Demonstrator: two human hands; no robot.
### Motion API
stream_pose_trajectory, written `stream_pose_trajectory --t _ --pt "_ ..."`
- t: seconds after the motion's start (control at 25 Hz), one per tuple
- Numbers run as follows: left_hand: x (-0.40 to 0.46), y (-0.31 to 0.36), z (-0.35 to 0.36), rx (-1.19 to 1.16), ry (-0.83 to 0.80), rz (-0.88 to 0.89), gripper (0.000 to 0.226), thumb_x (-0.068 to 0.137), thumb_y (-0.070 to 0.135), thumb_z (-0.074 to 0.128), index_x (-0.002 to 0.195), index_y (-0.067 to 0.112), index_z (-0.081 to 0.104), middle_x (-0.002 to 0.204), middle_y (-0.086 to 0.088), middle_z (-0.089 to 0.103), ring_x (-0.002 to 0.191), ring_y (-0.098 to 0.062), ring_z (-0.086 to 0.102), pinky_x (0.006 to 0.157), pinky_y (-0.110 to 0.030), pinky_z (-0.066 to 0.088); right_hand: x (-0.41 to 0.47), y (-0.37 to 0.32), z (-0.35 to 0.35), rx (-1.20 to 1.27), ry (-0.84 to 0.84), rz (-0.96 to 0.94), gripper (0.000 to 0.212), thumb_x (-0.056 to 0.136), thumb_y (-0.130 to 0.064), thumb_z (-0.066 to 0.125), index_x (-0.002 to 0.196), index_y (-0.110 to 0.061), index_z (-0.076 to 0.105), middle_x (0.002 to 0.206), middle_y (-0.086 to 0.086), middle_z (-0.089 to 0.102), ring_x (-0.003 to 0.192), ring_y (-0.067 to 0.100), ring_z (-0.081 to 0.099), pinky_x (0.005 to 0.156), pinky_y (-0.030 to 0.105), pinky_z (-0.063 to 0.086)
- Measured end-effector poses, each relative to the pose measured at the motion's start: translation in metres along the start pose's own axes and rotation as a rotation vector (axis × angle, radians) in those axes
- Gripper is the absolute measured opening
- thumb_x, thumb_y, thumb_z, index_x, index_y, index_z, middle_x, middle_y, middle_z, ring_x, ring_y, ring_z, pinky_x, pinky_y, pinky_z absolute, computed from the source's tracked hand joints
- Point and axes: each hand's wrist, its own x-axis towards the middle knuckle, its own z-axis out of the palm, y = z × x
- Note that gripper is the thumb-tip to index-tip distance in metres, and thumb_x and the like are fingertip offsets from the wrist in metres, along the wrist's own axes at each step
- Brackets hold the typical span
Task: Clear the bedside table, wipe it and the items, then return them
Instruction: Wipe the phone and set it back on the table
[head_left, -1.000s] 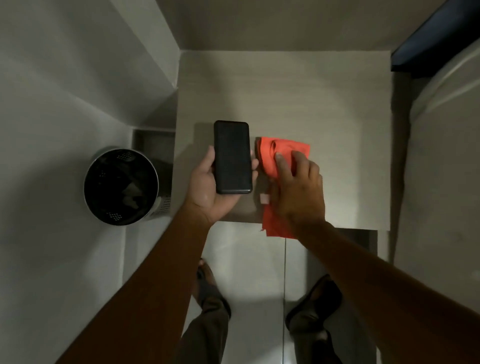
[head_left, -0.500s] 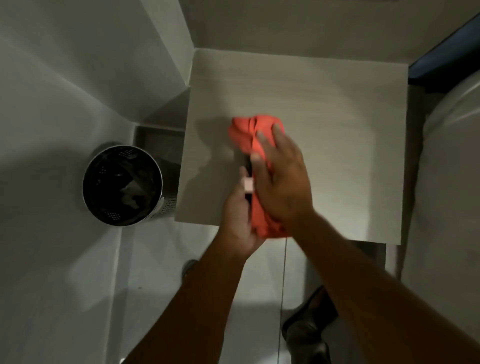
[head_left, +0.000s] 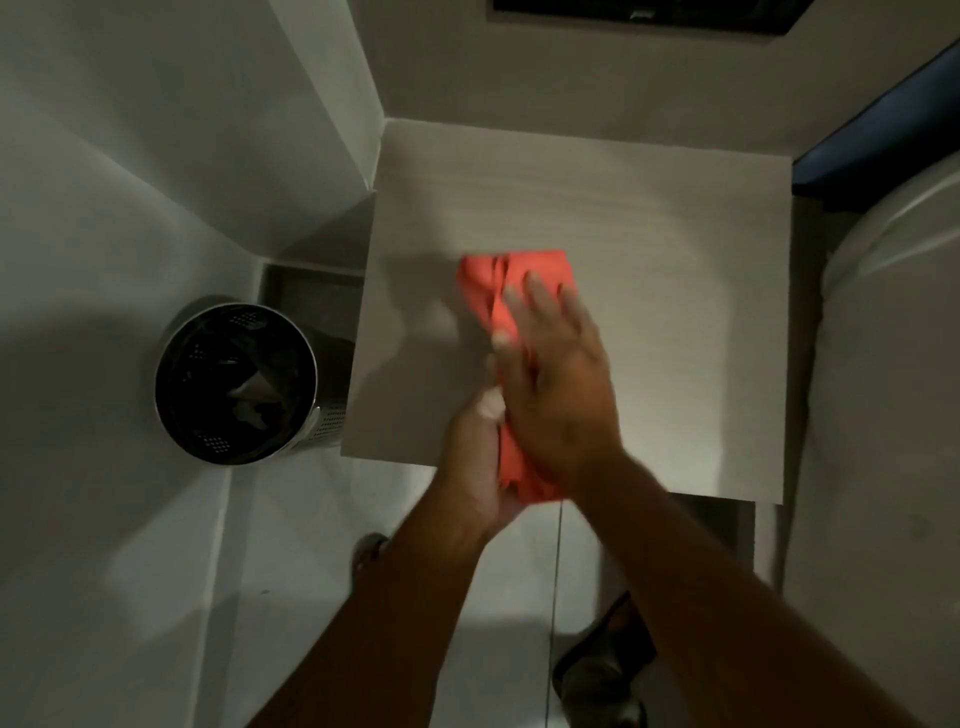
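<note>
An orange cloth (head_left: 511, 283) is draped over the black phone, which is fully hidden under it. My left hand (head_left: 475, 452) grips the covered phone from below and from the left, above the front edge of the pale bedside table (head_left: 649, 260). My right hand (head_left: 558, 384) lies flat on top of the cloth with fingers spread, pressing it onto the phone. Nothing else stands on the tabletop.
A round black perforated bin (head_left: 236, 382) stands on the floor left of the table. The white bed (head_left: 893, 389) runs along the right side. White walls close off the left. My feet (head_left: 602, 670) are on the tiled floor below the table's front edge.
The phone was bare in my left hand with the cloth beside it; the cloth is now wrapped over the phone and my right hand rubs along it.
</note>
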Motion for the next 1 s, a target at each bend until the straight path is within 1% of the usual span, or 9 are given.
stream_pose_trajectory --t 0.08,0.24,0.32,0.4,0.52,0.6,0.68,0.84,1.0 --pt "0.006 -0.002 0.000 -0.072 -0.081 -0.006 0.050 0.103 0.044 0.040 0.139 0.013 0.058 0.130 -0.015 0.068 0.119 -0.031 0.066 0.094 -0.045 0.054 0.026 -0.004 -0.004 -0.054 0.007 0.039 0.045 0.106 -0.034 0.042 0.149 -0.022 0.046 0.156 0.007 0.046 0.146 0.030 0.034 0.117 0.053 0.031" --pt "0.021 0.036 -0.007 0.080 0.019 -0.043 0.052 0.094 0.057 0.052 0.119 0.017 0.073 0.109 -0.013 0.077 0.098 -0.027 0.074 0.085 -0.039 0.059 -0.012 0.005 -0.003 -0.139 -0.019 -0.034 0.042 0.104 -0.038 0.043 0.139 -0.020 0.057 0.147 0.011 0.051 0.136 0.029 0.040 0.105 0.049 0.040" --pt "0.027 0.052 -0.011 0.175 -0.023 -0.009 0.064 0.086 0.065 0.056 0.125 0.017 0.070 0.119 -0.018 0.072 0.103 -0.031 0.071 0.091 -0.045 0.057 -0.029 0.023 -0.010 -0.091 -0.016 0.015 0.043 0.105 -0.039 0.043 0.140 -0.018 0.057 0.144 0.013 0.051 0.129 0.024 0.039 0.104 0.047 0.044" --pt "0.034 0.065 -0.012 0.250 -0.010 0.101 0.066 0.076 0.055 0.077 0.126 0.014 0.068 0.114 -0.016 0.073 0.098 -0.030 0.072 0.082 -0.043 0.060 -0.026 0.045 -0.019 -0.081 0.100 0.067 0.040 0.103 -0.031 0.050 0.139 -0.016 0.058 0.138 0.017 0.053 0.126 0.029 0.040 0.102 0.045 0.044" --pt "0.057 0.091 -0.009 0.652 0.362 0.330 0.062 0.059 0.032 0.094 0.111 0.013 0.066 0.094 -0.002 0.074 0.084 -0.017 0.072 0.054 -0.021 0.057 -0.009 0.067 -0.025 -0.230 0.089 0.208 0.038 0.103 -0.032 0.050 0.137 -0.018 0.059 0.137 0.015 0.051 0.128 0.034 0.039 0.109 0.046 0.033" --pt "0.067 0.109 -0.010 0.878 0.564 0.462 0.057 0.058 0.031 0.091 0.103 0.019 0.059 0.089 0.004 0.066 0.077 -0.009 0.067 0.045 -0.012 0.048 -0.001 0.069 -0.021 -0.351 0.020 0.230 0.041 0.103 -0.041 0.047 0.135 -0.020 0.061 0.136 0.014 0.050 0.127 0.037 0.039 0.110 0.049 0.022" --pt "0.072 0.123 -0.015 1.079 0.628 0.495 0.061 0.057 0.040 0.085 0.103 0.019 0.050 0.087 0.007 0.060 0.074 -0.007 0.062 0.045 -0.016 0.048 0.004 0.068 -0.020 -0.365 0.024 0.218 0.041 0.103 -0.043 0.046 0.130 -0.018 0.065 0.128 0.014 0.054 0.120 0.037 0.044 0.106 0.050 0.023" --pt "0.075 0.138 -0.020 1.532 0.616 0.345 0.065 0.062 0.065 0.071 0.102 0.019 0.050 0.080 0.004 0.060 0.066 -0.010 0.059 0.047 -0.023 0.045 0.008 0.071 -0.024 -0.304 0.031 0.179 0.032 0.100 -0.022 0.055 0.125 -0.007 0.068 0.117 0.021 0.059 0.107 0.043 0.050 0.093 0.048 0.045" --pt "0.086 0.155 -0.011 1.925 0.551 0.182 0.075 0.072 0.080 0.056 0.105 0.014 0.056 0.079 -0.003 0.060 0.070 -0.021 0.059 0.057 -0.028 0.043 0.010 0.075 -0.029 -0.293 -0.001 0.173 0.031 0.097 -0.022 0.057 0.125 -0.011 0.065 0.122 0.019 0.058 0.111 0.042 0.049 0.091 0.047 0.048"
